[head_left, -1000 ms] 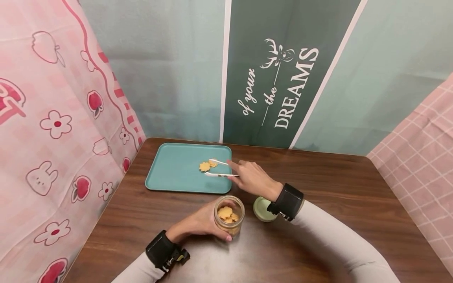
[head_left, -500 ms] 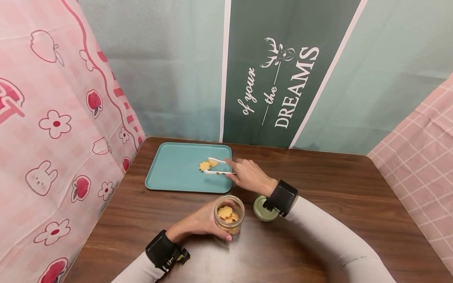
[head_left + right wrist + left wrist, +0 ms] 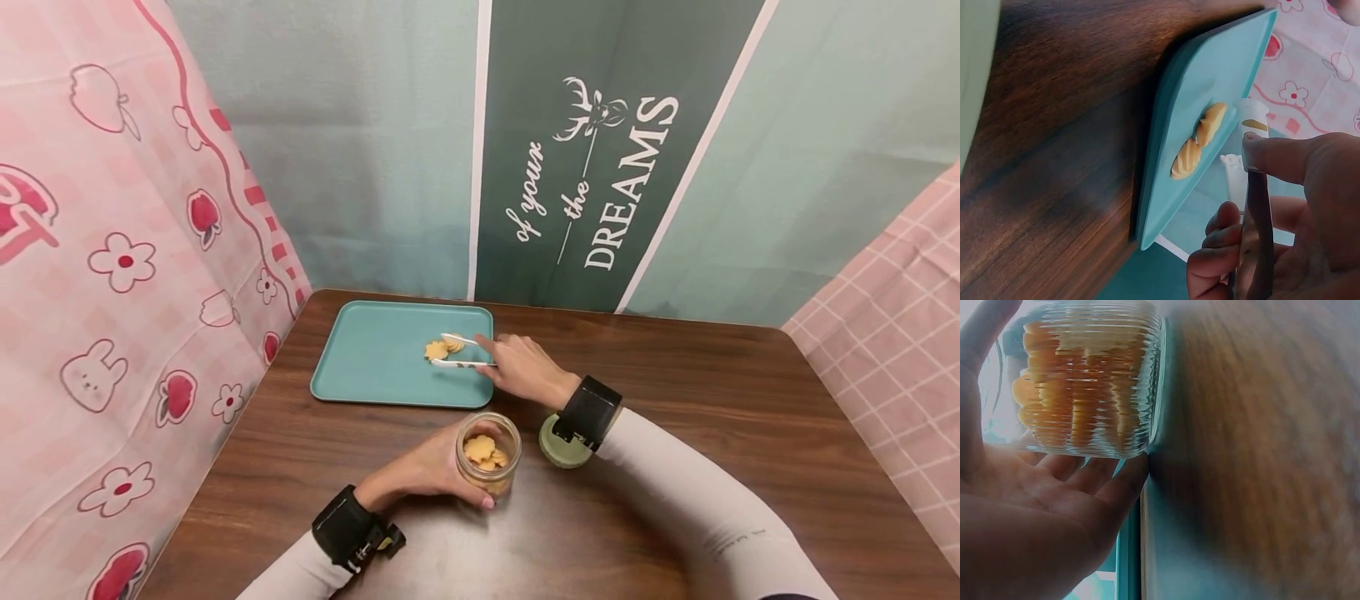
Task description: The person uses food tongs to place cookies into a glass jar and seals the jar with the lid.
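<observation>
My left hand (image 3: 435,467) grips a clear ribbed glass jar (image 3: 1085,381) from its left side; the jar stands upright on the table, uncapped, with several cookies (image 3: 480,450) inside. My right hand (image 3: 528,367) holds white-tipped tongs (image 3: 1257,231), thumb on one arm and fingers curled round the other. The tong tips are spread apart over the right part of a teal tray (image 3: 375,358). Two flower-shaped cookies (image 3: 1197,144) lie side by side on that tray, close to the tips, with nothing pinched between them.
A pale green jar lid (image 3: 562,446) lies on the wooden table (image 3: 675,500), partly under the right wrist in the head view. A grey-green printed curtain (image 3: 390,167) hangs behind the table, and pink cloths (image 3: 135,333) hang at both sides.
My right hand with the tongs has shifted slightly left and away from me over the tray. The left hand and jar have stayed in place.
</observation>
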{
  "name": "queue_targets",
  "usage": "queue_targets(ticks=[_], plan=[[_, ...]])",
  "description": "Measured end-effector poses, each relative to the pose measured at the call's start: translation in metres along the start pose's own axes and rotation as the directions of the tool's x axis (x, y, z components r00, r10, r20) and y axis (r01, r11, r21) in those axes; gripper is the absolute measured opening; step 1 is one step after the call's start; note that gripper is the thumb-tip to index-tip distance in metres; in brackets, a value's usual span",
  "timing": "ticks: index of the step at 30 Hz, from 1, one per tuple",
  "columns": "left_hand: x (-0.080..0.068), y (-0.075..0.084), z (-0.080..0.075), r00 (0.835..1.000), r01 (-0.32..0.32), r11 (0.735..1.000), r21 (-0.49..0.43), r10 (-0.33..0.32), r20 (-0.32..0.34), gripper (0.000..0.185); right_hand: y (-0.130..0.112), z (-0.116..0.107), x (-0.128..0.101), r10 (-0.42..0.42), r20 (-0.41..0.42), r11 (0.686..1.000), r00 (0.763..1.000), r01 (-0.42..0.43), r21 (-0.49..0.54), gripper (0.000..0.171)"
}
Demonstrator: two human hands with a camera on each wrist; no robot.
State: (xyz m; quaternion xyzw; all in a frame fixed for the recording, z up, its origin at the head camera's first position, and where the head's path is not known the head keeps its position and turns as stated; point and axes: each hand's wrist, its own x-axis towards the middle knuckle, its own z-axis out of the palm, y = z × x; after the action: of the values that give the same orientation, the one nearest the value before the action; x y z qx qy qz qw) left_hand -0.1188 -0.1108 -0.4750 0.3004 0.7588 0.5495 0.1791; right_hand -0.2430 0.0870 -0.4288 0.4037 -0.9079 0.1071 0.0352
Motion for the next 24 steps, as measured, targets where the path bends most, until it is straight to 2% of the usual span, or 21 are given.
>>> queue_targets(ticks=[4,13,20,24], plan=[[0.000,-0.001,-0.001,1.000,-0.007,1.000,-0.003,0.007,0.005,0.084,0.001,0.003,0.004,0.016,0.013,1.000,1.000,-0.016,0.014,0.054],[0.000,-0.002,-0.001,1.000,0.022,1.000,0.014,-0.022,-0.004,0.083,0.002,0.012,0.016,0.054,0.077,0.996,0.996,-0.059,0.061,0.056],[0.001,-0.003,0.000,1.000,-0.022,0.999,0.037,0.022,-0.011,0.083,0.000,0.019,0.021,0.063,0.096,0.997,0.993,-0.067,0.045,0.054],[0.001,-0.003,0.000,1.000,-0.025,0.999,0.035,0.025,-0.008,0.086,-0.001,0.021,0.024,0.069,0.100,0.996,0.993,-0.074,0.043,0.055]])
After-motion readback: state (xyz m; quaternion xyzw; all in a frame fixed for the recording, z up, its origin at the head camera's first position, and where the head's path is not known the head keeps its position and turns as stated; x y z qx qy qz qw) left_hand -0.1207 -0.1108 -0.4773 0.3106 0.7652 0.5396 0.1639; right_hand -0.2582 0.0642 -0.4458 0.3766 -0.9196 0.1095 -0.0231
